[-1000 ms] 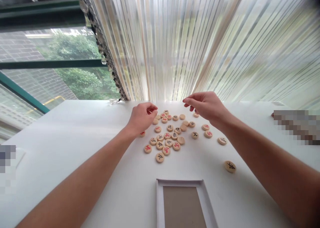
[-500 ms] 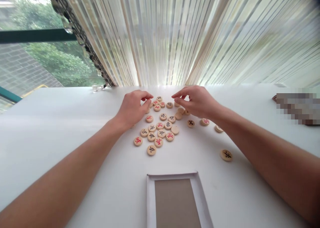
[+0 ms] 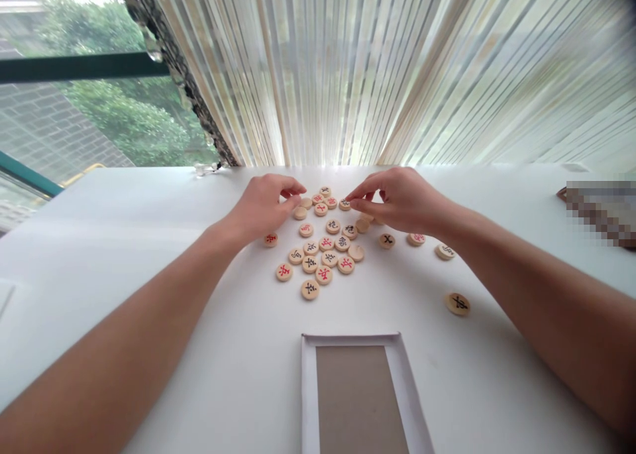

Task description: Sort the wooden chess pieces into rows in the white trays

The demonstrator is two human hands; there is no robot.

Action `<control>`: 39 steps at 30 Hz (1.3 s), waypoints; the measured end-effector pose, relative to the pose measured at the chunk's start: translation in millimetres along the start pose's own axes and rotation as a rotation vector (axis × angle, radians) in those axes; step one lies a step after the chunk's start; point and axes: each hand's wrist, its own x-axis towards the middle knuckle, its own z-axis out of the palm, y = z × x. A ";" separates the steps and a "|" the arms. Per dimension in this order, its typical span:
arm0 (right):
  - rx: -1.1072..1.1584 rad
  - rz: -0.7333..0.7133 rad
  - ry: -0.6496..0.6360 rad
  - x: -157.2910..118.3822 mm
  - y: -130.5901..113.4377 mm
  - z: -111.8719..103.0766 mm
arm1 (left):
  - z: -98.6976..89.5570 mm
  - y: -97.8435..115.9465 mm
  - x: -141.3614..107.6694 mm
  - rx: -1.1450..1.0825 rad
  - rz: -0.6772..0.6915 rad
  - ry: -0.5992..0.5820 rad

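Many round wooden Chinese chess pieces lie spread in a loose cluster, marked with red or black characters; a few show plain faces. My left hand is at the cluster's far left edge, thumb and fingers apart, close to a plain piece. Across from it, my right hand has its thumb and index fingertips at the right edge of a black-marked piece, with a gap between them; whether they touch it I cannot tell. Some pieces, such as a plain one, lie just below the right hand.
An open shallow white box with a grey-brown bottom stands at the near edge of the white table. One black-marked piece lies apart beside my right forearm. A pixelated brown-edged object is far right. Strip curtains hang behind.
My right fingertips have come lower and nearer to the black-marked piece. My left hand has shifted slightly outward, uncovering plain pieces by its fingers. The whole view has shifted a little.
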 end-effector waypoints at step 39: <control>-0.331 0.350 -0.176 -8.0 16.6 -86.1 | -22.5 16.0 -20.5 0.004 0.135 -0.411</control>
